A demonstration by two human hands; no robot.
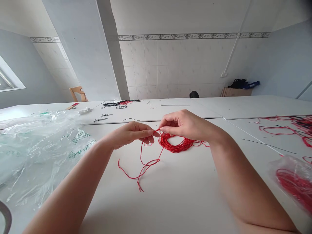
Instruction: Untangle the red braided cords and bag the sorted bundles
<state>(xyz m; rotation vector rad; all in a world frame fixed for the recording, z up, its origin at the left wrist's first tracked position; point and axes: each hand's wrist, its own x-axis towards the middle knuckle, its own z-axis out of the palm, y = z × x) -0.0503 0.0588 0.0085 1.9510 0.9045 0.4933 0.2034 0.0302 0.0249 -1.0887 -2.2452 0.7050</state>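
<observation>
Between my two hands, just above the white table, is a thin red cord (pixel 142 152). My left hand (pixel 135 133) pinches it between thumb and forefinger. My right hand (pixel 180 123) pinches the same cord a short way to the right, fingertips almost meeting the left ones. Below, the cord's loose part crosses itself on the table, with knotted, frayed ends toward me. Behind and under my right hand lies a round coil of red cord (pixel 176 148), its loose ends trailing right. The exact knot or join at my fingertips is too small to make out.
A crumpled clear plastic bag (pixel 44 156) covers the left side. At the right lie tangled red and black cords (pixel 292 128), a thin black wire (pixel 268 145) and a bag of red cord (pixel 293 182). Black cord bundles (pixel 122 104) and scissors (pixel 100 119) sit farther back.
</observation>
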